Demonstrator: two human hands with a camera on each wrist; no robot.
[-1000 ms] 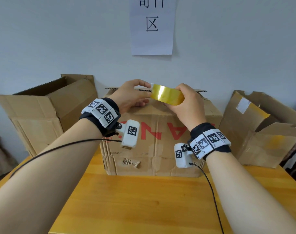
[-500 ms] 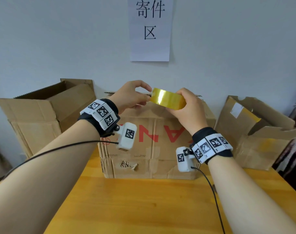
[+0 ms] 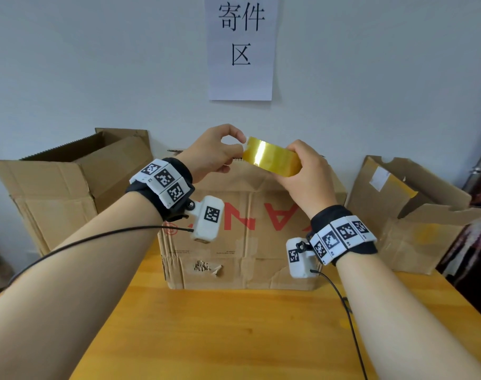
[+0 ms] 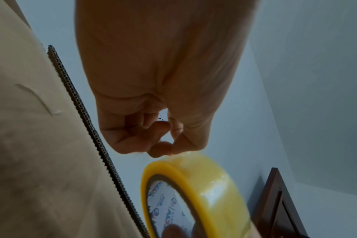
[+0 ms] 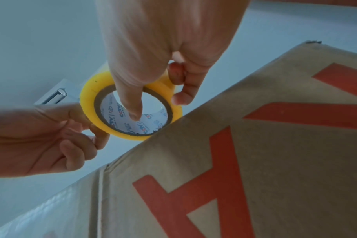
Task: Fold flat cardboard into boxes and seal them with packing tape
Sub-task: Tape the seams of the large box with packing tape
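Note:
A yellow roll of packing tape point(image 3: 272, 159) is held in the air above a closed cardboard box point(image 3: 250, 242) with red lettering. My right hand point(image 3: 302, 174) grips the roll, thumb through its core point(image 5: 132, 111) and fingers round the outside. My left hand point(image 3: 220, 154) pinches at the roll's left edge with thumb and forefinger, where the tape's end point(image 4: 179, 154) appears to lie. The roll point(image 4: 196, 193) fills the lower part of the left wrist view, under the pinching fingertips point(image 4: 161, 149). The box stands on the wooden table point(image 3: 234, 333).
An open cardboard box point(image 3: 69, 187) stands at the left against the wall. A torn open box point(image 3: 415, 215) sits at the right. A paper sign point(image 3: 240, 48) hangs on the wall. Wrist camera cables trail over the table's front.
Both hands have lifted the tape roll a little higher above the box. The left forefinger and thumb have moved onto the roll's left edge in a pinch.

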